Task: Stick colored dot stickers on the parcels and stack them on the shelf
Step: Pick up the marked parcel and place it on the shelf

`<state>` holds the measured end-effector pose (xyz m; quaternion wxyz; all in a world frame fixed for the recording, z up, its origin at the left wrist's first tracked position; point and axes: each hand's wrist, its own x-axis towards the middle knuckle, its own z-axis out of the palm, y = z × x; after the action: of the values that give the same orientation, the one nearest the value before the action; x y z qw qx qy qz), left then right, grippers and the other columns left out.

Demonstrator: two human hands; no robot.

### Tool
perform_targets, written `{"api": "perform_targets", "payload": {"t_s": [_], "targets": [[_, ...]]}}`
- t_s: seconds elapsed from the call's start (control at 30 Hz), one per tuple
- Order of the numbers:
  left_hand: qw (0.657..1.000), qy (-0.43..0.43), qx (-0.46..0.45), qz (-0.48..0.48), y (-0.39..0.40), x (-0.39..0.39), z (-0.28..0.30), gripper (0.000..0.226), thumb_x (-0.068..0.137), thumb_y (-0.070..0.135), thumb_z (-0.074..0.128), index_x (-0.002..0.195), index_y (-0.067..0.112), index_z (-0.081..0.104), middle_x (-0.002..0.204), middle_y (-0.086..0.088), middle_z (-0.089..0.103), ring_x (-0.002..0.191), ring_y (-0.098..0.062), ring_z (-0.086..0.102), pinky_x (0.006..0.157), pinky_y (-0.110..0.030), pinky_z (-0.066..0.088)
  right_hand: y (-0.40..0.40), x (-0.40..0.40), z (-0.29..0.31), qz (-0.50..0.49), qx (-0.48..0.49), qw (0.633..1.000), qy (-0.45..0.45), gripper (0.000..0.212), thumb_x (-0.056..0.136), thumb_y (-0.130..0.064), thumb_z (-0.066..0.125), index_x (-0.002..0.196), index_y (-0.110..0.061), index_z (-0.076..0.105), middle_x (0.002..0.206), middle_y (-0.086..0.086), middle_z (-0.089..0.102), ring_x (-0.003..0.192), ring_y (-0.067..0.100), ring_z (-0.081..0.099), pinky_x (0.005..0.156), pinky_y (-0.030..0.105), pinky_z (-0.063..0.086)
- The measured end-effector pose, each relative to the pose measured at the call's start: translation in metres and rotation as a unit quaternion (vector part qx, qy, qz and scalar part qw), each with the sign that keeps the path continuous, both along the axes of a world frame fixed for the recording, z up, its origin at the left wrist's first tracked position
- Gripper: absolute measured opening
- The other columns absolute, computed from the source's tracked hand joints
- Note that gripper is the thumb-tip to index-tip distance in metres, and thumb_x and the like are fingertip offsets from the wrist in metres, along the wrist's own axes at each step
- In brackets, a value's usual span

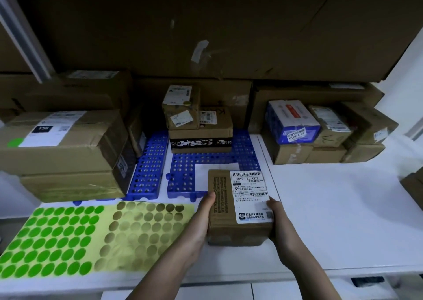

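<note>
Cardboard parcel (pixel 239 208) gripped between left hand (pixel 201 222), right hand (pixel 278 222).

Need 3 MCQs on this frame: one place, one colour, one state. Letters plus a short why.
1. Where does the sticker sheet lie relative to the held parcel?
A. To its left
B. To its right
C. On top of it

2. What colour is the dot on the big box at far left?
A. Red
B. Green
C. Blue

3. How is the small labelled parcel held?
A. Left hand only
B. Lying untouched
C. Between both hands

Answers:
1 A: the sheet lies flat on the white surface, left of the parcel.
2 B: a green dot sits by that box's white label.
3 C: the left hand grips its left side and the right hand its right side.
</note>
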<state>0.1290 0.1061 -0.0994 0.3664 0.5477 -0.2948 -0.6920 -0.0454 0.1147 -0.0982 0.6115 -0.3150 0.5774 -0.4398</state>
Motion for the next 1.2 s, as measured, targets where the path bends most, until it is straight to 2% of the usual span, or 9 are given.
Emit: {"api": "perform_targets", "payload": {"t_s": [0.1,0.33,0.5,0.57,0.7,0.87,0.97,1.13,1.2], "targets": [[1.0,-0.022,0.004,-0.019,0.002,-0.008,-0.005,0.045,0.092,0.058,0.039,0.122,0.032,0.06,0.106,0.007,0.072,0.105,-0.011,0.064,0.102,-0.036,0.042,0.001,-0.006,-0.005,-0.005,0.019,1.0,-0.004,0.037,0.099,-0.039,0.035,0.12,-0.02,0.059,0.096,0.0,0.075,0.085,0.014,0.071,0.071,0.029,0.048],[0.999,-0.032,0.001,-0.022,0.003,-0.014,-0.007,0.04,0.096,0.051,0.037,0.12,0.029,0.059,0.105,0.008,0.071,0.097,-0.005,0.064,0.072,-0.022,0.045,0.001,-0.01,-0.018,0.001,0.028,0.999,0.03,0.061,0.081,-0.06,0.05,0.13,-0.023,0.053,0.112,0.002,0.071,0.104,0.02,0.067,0.095,0.039,0.049],[0.999,-0.045,-0.012,-0.018,0.0,-0.014,-0.009,0.038,0.097,0.05,0.036,0.122,0.029,0.055,0.103,0.012,0.066,0.089,0.002,0.059,0.064,-0.015,0.04,-0.002,-0.011,-0.019,0.01,0.034,0.999,0.041,0.049,0.093,-0.053,0.045,0.131,-0.023,0.051,0.113,0.002,0.07,0.104,0.02,0.066,0.086,0.034,0.049],[0.999,-0.048,-0.018,-0.016,-0.001,-0.013,-0.011,0.037,0.097,0.049,0.036,0.122,0.029,0.055,0.1,0.013,0.065,0.086,0.004,0.058,0.063,-0.014,0.038,-0.001,-0.012,-0.017,0.008,0.027,0.998,0.051,0.045,0.095,-0.048,0.045,0.132,-0.022,0.049,0.113,0.003,0.069,0.103,0.02,0.065,0.087,0.034,0.049],[0.997,-0.054,-0.043,-0.023,0.002,-0.007,-0.009,0.027,0.099,0.045,0.032,0.103,0.034,0.057,0.09,0.021,0.058,0.079,0.01,0.05,0.061,-0.008,0.034,-0.004,-0.007,0.001,-0.024,-0.029,0.994,0.107,0.023,0.1,-0.028,0.042,0.123,-0.024,0.046,0.107,-0.004,0.062,0.088,0.003,0.059,0.067,0.017,0.044],[0.991,-0.095,-0.08,0.041,-0.005,0.016,-0.006,0.013,0.101,0.033,0.037,0.101,0.03,0.05,0.112,0.006,0.055,0.106,-0.01,0.051,0.083,-0.023,0.038,-0.009,0.013,0.026,-0.08,-0.188,0.945,0.255,0.023,0.098,-0.026,0.049,0.12,-0.03,0.054,0.117,-0.01,0.059,0.104,-0.003,0.057,0.086,0.016,0.047],[0.979,-0.136,-0.126,0.079,-0.01,0.038,-0.01,0.015,0.1,0.018,0.043,0.106,0.024,0.056,0.112,-0.001,0.06,0.102,-0.013,0.055,0.077,-0.019,0.043,-0.012,0.047,0.046,-0.036,-0.253,0.937,0.239,0.023,0.096,-0.017,0.052,0.115,-0.025,0.062,0.108,-0.016,0.064,0.095,-0.013,0.058,0.075,0.003,0.043],[0.944,-0.254,-0.201,0.06,-0.014,0.075,-0.02,0.017,0.096,0.007,0.048,0.106,0.016,0.058,0.101,0.004,0.061,0.094,-0.012,0.056,0.069,-0.002,0.04,-0.015,0.111,0.048,0.09,-0.243,0.946,0.194,0.022,0.095,-0.012,0.052,0.108,-0.024,0.065,0.1,-0.012,0.069,0.094,-0.005,0.062,0.081,0.01,0.045],[0.926,-0.313,-0.21,0.023,-0.015,0.089,-0.025,0.022,0.093,0.002,0.047,0.104,0.016,0.06,0.098,0.004,0.062,0.092,-0.014,0.057,0.071,-0.012,0.044,-0.019,0.131,0.035,0.132,-0.192,0.957,0.17,0.022,0.096,-0.012,0.05,0.11,-0.025,0.06,0.105,-0.007,0.068,0.1,0.005,0.062,0.087,0.019,0.046]]}}
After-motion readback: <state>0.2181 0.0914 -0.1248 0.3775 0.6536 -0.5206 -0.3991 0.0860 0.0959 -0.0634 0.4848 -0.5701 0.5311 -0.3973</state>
